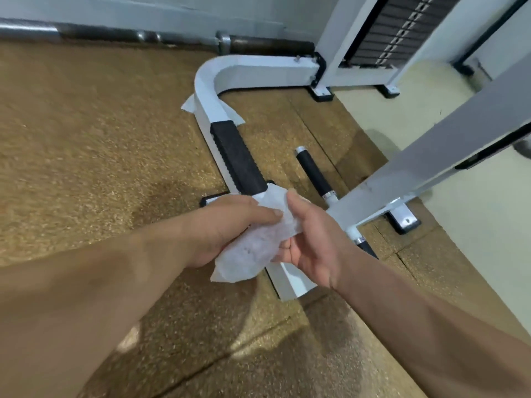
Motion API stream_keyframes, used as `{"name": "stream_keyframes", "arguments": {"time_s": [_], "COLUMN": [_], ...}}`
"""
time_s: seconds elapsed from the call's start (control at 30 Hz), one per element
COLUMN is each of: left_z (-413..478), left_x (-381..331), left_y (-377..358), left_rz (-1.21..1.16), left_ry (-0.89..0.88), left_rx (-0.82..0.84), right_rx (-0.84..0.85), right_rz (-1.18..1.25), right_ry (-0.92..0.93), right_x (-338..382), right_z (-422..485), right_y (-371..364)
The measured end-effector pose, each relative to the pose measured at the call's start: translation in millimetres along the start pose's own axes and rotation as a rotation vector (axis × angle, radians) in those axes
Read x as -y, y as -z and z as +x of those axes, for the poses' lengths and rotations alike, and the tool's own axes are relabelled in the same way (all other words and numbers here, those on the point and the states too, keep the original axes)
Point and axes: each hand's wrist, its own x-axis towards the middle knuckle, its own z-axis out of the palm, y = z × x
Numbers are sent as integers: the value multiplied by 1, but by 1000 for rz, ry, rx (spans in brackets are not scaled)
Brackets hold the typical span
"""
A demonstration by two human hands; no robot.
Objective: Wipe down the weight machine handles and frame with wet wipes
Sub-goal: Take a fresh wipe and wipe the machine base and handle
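Right now the person is holding a wipe (253, 248) in both hands, just above the near end of the white frame (207, 81). The left hand (230, 225) is curling round the wipe's bulk with the thumb lying on top. The right hand (313, 239) is pinching its far edge between thumb and fingers, so both hands are closing on the same sheet.

The wipe is looking thin, limp and damp, bunching and drooping wherever nothing is supporting it. I am guessing it is nearly weightless, likely to fold on itself and a little slick. Taking it by the edges to spread it, then pressing it flat under the palm, seems the sensible hold. The frame is looking rigid, smooth and painted, so the wipe should be sliding easily there. The ribbed black pad (238, 159) partway along the frame is probably going to drag and snag the sheet.

Counting: two wipes, since a second wipe (188, 106) is poking out on both sides of the frame at its bend, and I cannot tell whether it is lying over or under. One pad. One black handle (314, 173) is lying just right of the frame, with a dark stub (369, 249) showing nearer. One stack (402, 30) is standing beyond the frame's far end, and one barbell (258, 44) is lying behind it.
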Motion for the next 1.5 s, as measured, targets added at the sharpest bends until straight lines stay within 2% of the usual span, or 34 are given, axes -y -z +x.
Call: {"name": "stream_keyframes", "arguments": {"time_s": [0.1, 0.23, 0.47, 0.57, 0.63, 0.7, 0.77, 0.87, 0.97, 1.03, 1.1, 1.17, 1.27, 1.33, 1.43, 1.5], "left_z": [4, 28, 71, 92, 102, 107, 112, 120, 125, 126, 126, 127, 129, 131, 131, 131], "left_x": [-9, -21, -47, -45, -39, -31, -29, -26, -18, -16, -20, -22, -22, -21, -22, -23], "left_y": [12, 30, 42, 54, 56, 53, 45, 34, 36, 38, 36, 33, 34, 35, 37, 37], "left_rz": [112, 311, 708, 1280, 1500, 1502, 1480, 1384, 1354, 1362, 1343, 1343, 1337, 1321, 1309, 1311], "left_ry": [-28, -69, -287, -300, -209, -132, -135, -117, -104, -110, -93, -81, -91, -95, -92, -95], "left_rx": [-100, -213, -448, -507, -432, -396, -427, -457, -438, -429, -423, -443, -457, -453, -430, -428], "right_rx": [-96, -354, -543, -571, -591, -623, -664, -726, -873, -921, -829, -685, -572, -592, -577, -557], "right_rz": [-6, 59, 232, 265, 299, 293, 357, 338, 171, -140, -593, -971, -1314, -1413, -1427, -1386], "right_ry": [9, 27, 55, -12, -44, -38, -3, 140, 364, 470, 517, 487, 319, 275, 424, 436], "right_x": [13, 30, 63, 75, 82, 91, 99, 107, 123, 132, 125, 103, 52, 22, 4, 17], "right_z": [11, 29, 40, 47, 50, 52, 49, 62, 72, 76, 86, 112, 153, 159, 153, 147], "right_y": [-3, -1, -5, -6, -7, -8, -7, 6, 14, 13, 11, 10, 9, 4, 4, 12]}}
